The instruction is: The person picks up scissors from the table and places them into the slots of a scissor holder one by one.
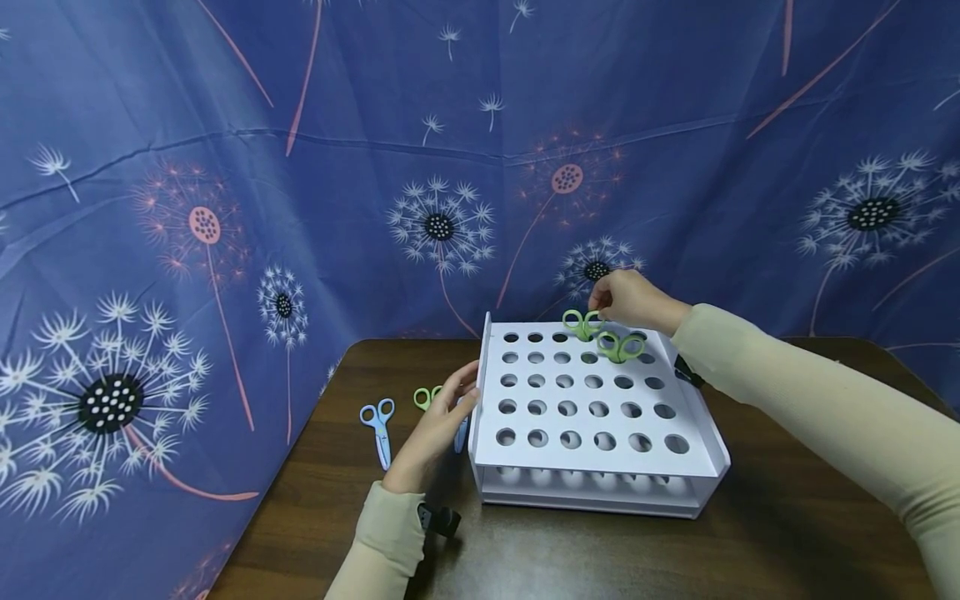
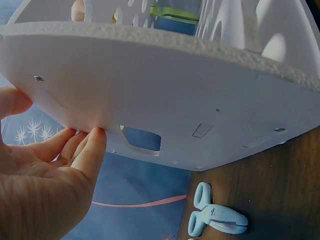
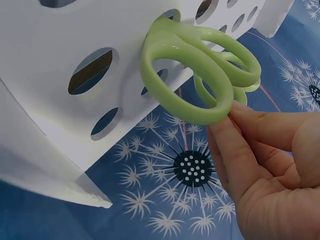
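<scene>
A white rack [image 1: 491, 454] with rows of round holes stands on the table. Two green-handled scissors sit in its back part, handles up: one pair [image 1: 583, 335] in the rearmost row, the other pair [image 1: 618, 353] just in front and to the right. My right hand [image 1: 633, 300] pinches a handle loop of the rearmost pair; in the right wrist view the nearer handles [image 3: 150, 65] partly cover that pair. My left hand [image 1: 437, 429] rests against the rack's left side panel, its fingertips touching the outer face [image 2: 150, 95] in the left wrist view.
Left of the rack lie blue scissors [image 1: 383, 450], green scissors [image 1: 429, 406] partly behind my left hand, and another blue pair [image 1: 461, 438], mostly hidden. A blue dandelion-print cloth [image 1: 360, 250] hangs behind the brown wooden table [image 1: 570, 554].
</scene>
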A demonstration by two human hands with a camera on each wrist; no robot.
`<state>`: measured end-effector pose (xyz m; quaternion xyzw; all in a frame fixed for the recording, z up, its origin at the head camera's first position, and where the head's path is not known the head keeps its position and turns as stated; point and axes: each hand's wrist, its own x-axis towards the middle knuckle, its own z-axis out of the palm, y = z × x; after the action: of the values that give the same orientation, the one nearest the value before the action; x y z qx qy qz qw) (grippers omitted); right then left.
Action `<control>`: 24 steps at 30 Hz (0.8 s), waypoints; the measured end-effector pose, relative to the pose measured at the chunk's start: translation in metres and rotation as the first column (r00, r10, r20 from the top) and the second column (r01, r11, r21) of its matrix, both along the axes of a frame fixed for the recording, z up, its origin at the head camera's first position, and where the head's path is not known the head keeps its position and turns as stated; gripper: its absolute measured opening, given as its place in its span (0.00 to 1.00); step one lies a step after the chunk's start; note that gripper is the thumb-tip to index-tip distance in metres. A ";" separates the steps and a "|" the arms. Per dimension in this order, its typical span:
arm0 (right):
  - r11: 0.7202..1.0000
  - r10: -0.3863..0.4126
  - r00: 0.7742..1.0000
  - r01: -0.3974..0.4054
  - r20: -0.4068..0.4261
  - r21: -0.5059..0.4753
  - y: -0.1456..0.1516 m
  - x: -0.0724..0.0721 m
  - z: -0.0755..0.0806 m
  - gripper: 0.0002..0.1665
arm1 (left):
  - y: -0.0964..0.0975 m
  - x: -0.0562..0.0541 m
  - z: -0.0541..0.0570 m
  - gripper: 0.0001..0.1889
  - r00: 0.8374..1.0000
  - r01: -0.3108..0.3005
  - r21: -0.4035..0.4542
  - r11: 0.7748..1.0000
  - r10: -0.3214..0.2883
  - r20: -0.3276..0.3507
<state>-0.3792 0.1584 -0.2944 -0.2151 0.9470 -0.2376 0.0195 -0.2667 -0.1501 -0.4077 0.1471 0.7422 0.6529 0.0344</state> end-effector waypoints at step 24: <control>1.000 0.007 1.000 -0.007 0.010 0.020 0.004 0.004 0.010 0.05 | -0.001 0.001 -0.001 0.27 1.000 0.000 -0.002 1.000 0.000 -0.001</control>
<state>-0.3754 0.1627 -0.2846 -0.2171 0.9485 -0.2291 0.0273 -0.2661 -0.1507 -0.4083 0.1473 0.7427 0.6523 0.0343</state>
